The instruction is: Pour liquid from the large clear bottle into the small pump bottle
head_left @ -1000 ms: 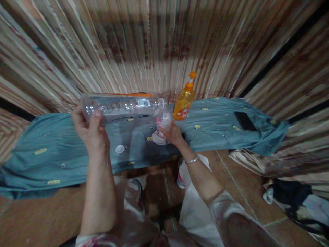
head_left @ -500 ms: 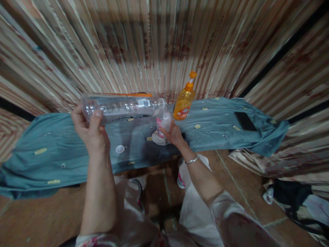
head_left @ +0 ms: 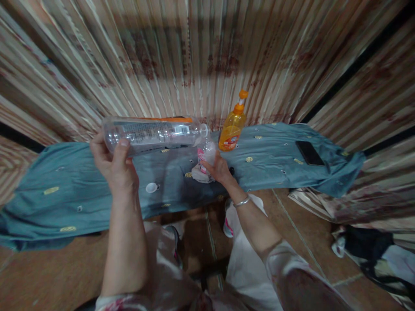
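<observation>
My left hand (head_left: 116, 162) is closed round the base of a large clear plastic bottle (head_left: 152, 134), tipped onto its side with its uncapped neck pointing right. A small clear bottle (head_left: 201, 162) with a pink and white label stands upright on the cloth, gripped from the right by my right hand (head_left: 218, 167). The large bottle's mouth lies right over the small one's opening; whether they touch, I cannot tell. Any liquid passing between them is too faint to make out. A white round cap (head_left: 151, 187) lies on the cloth to the left.
A yellow pump bottle (head_left: 231, 131) with an orange top stands just behind my right hand. Farther right lies a black phone (head_left: 309, 153). The table carries a teal cloth (head_left: 106, 203), with a striped curtain (head_left: 207, 52) behind it. Dark bags (head_left: 369, 246) rest on the floor at right.
</observation>
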Available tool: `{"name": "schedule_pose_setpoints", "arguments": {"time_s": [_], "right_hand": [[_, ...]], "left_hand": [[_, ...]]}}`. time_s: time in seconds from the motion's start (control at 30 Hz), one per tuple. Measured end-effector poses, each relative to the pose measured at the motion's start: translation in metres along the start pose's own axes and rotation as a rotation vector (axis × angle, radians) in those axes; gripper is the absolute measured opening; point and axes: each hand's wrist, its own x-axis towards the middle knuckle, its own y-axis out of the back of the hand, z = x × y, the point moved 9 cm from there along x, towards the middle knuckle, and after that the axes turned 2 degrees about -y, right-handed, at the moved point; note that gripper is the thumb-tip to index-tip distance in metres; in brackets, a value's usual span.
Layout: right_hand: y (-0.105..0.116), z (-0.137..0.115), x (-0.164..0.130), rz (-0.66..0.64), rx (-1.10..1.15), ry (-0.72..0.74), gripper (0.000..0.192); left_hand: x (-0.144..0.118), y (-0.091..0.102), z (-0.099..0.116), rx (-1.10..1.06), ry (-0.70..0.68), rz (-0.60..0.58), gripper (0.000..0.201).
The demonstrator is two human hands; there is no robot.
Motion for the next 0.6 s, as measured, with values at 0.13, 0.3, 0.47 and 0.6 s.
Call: {"name": "schedule_pose_setpoints", "arguments": {"time_s": [0.13,0.3,0.47,0.6], "right_hand": [[-0.0006,-0.0022,-0.0008,0.001,0.007,0.004,0.078],[-0.0021,-0.0004,-0.0015,0.005,-0.019,-0.012,0.076],[0.0010,-0.0019,-0.0010,0.017,0.021,0.001,0.076],[0.0002,-0.0015,-0.0009,0.005,0.003,-0.007,0.077]], "left_hand": [[0.0003,-0.0001,-0.0016,0.012,-0.001,-0.018,0.044],[0.0012,0.0029,-0.0034,0.051,0.003,-0.003,0.046],[0.0015,0.0012,-0.0044,0.105,-0.018,-0.051,0.044],[0.0014,0.0008,-0.0035,0.103,-0.014,-0.036,0.043]]}}
